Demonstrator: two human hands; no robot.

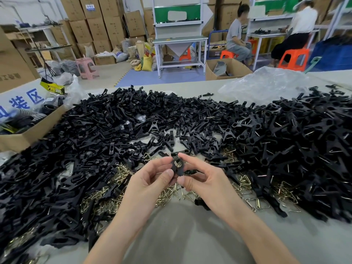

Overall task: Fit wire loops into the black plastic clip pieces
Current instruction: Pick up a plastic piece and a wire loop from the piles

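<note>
Fingers (168, 173) of your left hand (150, 181) and right hand (206, 181) pinch one black clip piece (178, 167); clip heaps (114, 121) ring them, bare table (181, 235) nearest you.

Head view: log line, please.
left hand: pinches black clip piece | right hand: pinches same piece | wire loops: loose on table

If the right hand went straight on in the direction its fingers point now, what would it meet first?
Probably the left hand: the right hand points away and to the left, and only the black clip piece that both pinch lies between them. Depth is hard to judge.
</note>
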